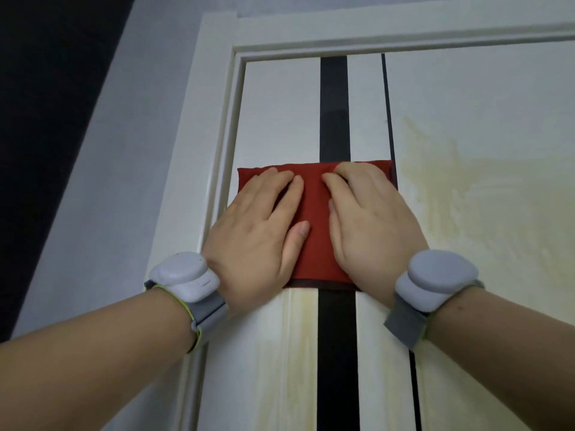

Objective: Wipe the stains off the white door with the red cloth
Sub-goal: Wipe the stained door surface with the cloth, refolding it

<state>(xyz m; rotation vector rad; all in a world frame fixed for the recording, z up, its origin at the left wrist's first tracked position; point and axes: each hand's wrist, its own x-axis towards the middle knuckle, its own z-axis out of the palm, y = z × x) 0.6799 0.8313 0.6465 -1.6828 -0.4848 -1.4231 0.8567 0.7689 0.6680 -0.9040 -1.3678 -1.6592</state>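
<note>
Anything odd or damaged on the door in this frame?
Yes: the white door is stained yellowish. A large smeared patch lies right of the red cloth, and streaks run below it beside the black strip. Nothing looks broken.

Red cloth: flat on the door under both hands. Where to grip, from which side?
Likely the upper-left corner, coming from above. The red cloth lies flat on the white door, left hand and right hand pressing most of it; that corner shows clear of the fingers.

A plain red cloth on a white door with black vertical stripes, yellowish stains smeared toward its right edge; grey wristbands edged lime.
</note>
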